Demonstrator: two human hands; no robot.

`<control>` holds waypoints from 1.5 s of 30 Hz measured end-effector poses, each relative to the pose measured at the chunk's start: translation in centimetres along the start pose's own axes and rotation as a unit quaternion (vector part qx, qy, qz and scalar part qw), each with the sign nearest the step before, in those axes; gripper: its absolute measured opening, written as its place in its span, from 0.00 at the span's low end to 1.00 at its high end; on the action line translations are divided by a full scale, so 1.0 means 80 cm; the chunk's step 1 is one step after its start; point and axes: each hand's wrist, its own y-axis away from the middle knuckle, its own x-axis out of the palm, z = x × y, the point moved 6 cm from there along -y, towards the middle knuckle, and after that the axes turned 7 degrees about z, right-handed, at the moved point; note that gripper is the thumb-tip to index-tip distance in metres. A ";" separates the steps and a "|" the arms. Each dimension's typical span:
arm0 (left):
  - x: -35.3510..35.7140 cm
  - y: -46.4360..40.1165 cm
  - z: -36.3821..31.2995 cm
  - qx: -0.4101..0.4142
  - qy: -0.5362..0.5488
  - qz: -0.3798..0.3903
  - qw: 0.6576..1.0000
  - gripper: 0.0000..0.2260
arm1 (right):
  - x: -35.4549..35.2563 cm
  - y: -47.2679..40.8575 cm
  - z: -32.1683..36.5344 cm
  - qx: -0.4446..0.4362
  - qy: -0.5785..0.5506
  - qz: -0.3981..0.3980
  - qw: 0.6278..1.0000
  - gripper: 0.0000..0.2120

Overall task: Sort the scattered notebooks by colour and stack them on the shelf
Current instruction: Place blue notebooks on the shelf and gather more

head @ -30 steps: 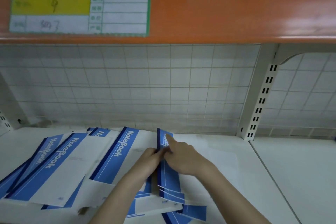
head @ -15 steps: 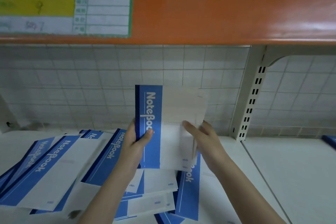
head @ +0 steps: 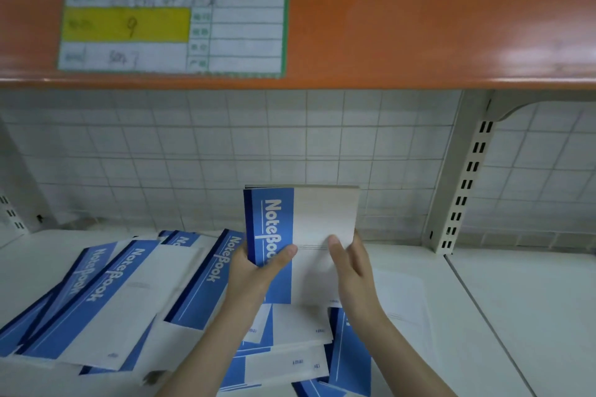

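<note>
I hold a small upright bundle of blue-and-white notebooks (head: 300,226) above the white shelf board (head: 516,316). My left hand (head: 258,267) grips its blue spine side, thumb across the front cover. My right hand (head: 351,264) holds the white right edge, fingers behind and thumb in front. Beneath and to the left, several more blue-and-white notebooks (head: 106,296) lie scattered and overlapping on the shelf board. Others (head: 290,361) lie under my forearms, partly hidden.
An orange shelf edge (head: 419,29) runs overhead with a paper label (head: 174,29) taped to it. A white wire grid (head: 225,158) backs the shelf. A slotted white upright (head: 464,184) divides it from the bay to the right (head: 548,332).
Both hands have picked the notebooks up from the pile and stood them upright. Since half a second ago the bundle's edges have come together, squared up.
</note>
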 end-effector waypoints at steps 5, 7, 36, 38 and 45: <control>-0.002 -0.003 0.024 -0.027 -0.042 0.026 0.998 0.11 | 0.000 0.005 -0.023 0.032 0.039 -0.006 0.999 0.10; -0.001 -0.007 0.021 -0.014 -0.064 0.040 0.997 0.10 | -0.002 0.003 -0.019 0.031 0.077 -0.026 0.996 0.10; 0.197 0.072 0.031 -0.235 -0.131 0.375 0.887 0.09 | -0.190 0.175 0.018 0.275 0.149 -0.356 0.881 0.12; 0.227 0.091 0.032 -0.234 -0.127 0.404 0.875 0.09 | -0.215 0.200 0.023 0.273 0.148 -0.380 0.871 0.12; 0.336 0.153 0.037 -0.229 -0.129 0.472 0.842 0.10 | -0.303 0.277 0.040 0.266 0.107 -0.451 0.845 0.08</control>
